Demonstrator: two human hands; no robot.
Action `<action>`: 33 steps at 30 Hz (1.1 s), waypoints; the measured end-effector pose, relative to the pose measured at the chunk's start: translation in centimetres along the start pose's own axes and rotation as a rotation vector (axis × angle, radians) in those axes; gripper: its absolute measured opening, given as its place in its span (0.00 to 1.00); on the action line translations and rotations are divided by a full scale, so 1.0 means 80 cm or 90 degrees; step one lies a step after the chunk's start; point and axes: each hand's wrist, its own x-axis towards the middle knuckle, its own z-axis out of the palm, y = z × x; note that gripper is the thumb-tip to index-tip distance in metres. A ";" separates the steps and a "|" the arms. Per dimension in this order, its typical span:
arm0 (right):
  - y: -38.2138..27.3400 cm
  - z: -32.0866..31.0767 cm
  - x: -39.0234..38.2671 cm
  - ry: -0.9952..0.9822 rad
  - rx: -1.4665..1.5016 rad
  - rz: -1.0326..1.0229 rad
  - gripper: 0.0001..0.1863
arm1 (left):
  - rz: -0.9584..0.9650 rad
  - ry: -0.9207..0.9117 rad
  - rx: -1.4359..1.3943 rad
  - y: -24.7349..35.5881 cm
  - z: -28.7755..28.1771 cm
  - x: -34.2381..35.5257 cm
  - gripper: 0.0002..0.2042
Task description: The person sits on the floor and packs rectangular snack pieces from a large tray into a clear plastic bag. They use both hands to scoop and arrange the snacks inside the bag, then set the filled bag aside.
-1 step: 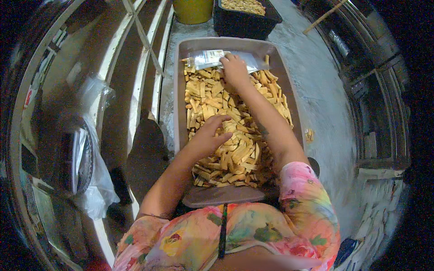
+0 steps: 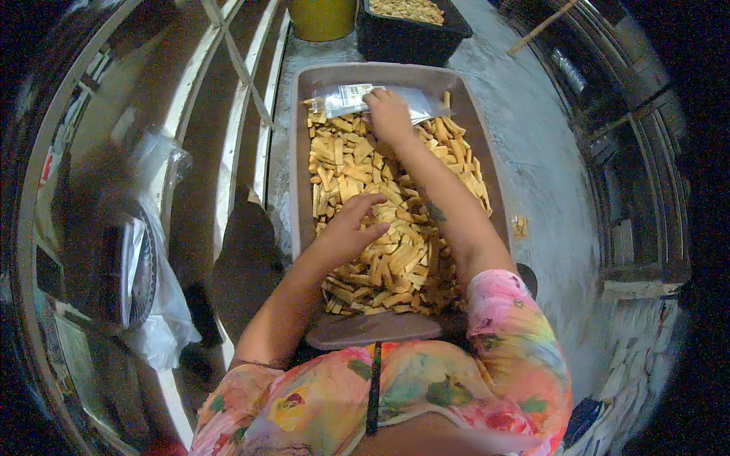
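1. Packet (image 2: 422, 102): clear, flat plastic with a printed patch near its left end. It lies on the pieces (image 2: 395, 262) at the far end of the bin (image 2: 301, 213), against or just beside the far wall; which of the two cannot be told. Its long axis runs left to right, across the bin's length.
2. Right hand (image 2: 390, 115): the nearer of the two, resting on the packet's middle with fingers bent toward the printed patch. The packet extends to both sides of it. Whether the fingers pinch the plastic or only press on it cannot be told.
3. Left hand (image 2: 352, 230): well short of the packet, low over the pieces about mid-bin. Fingers are parted and slightly bent; nothing is seen in its grasp. A stretch of pieces lies between it and the packet.
4. Obstructions: none is seen between right hand and packet. The right forearm crosses above the pieces; one piece stands upright beside the packet's right end.
5. Surroundings: a yellow bucket (image 2: 323, 21) and a black tub (image 2: 414, 39) of pale pieces stand beyond the bin; loose plastic (image 2: 169, 323) hangs or lies well to the left.
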 end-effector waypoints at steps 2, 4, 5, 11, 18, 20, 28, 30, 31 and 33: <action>-0.002 0.015 0.017 0.021 -0.013 -0.007 0.14 | -0.018 -0.016 -0.021 -0.001 -0.005 0.004 0.24; 0.001 0.030 0.030 0.001 -0.054 0.018 0.16 | -0.049 -0.004 -0.121 -0.006 -0.011 0.007 0.23; 0.003 0.036 0.034 -0.031 -0.049 0.020 0.16 | -0.071 0.002 -0.174 -0.008 -0.013 0.007 0.23; 0.004 0.045 0.036 -0.186 -0.099 -0.080 0.06 | -0.098 0.014 -0.233 -0.015 -0.012 0.007 0.21; 0.002 -0.001 0.031 0.008 -0.055 -0.046 0.04 | -0.118 0.048 -0.225 0.001 -0.018 0.005 0.24; -0.002 -0.026 0.015 0.087 0.112 0.030 0.06 | -0.115 0.148 -0.181 0.005 -0.019 0.005 0.28; -0.062 -0.134 -0.142 -0.094 1.133 0.576 0.21 | 0.413 0.160 0.488 0.038 0.012 -0.010 0.31; -0.072 -0.151 -0.164 -0.136 1.174 0.650 0.19 | 0.428 0.170 0.541 0.042 0.021 -0.015 0.17; -0.077 -0.158 -0.171 -0.120 1.149 0.694 0.18 | 0.264 0.121 0.452 0.041 0.021 -0.015 0.15; -0.085 -0.165 -0.176 -0.033 0.983 0.636 0.16 | -0.008 0.033 0.275 0.034 0.016 -0.010 0.11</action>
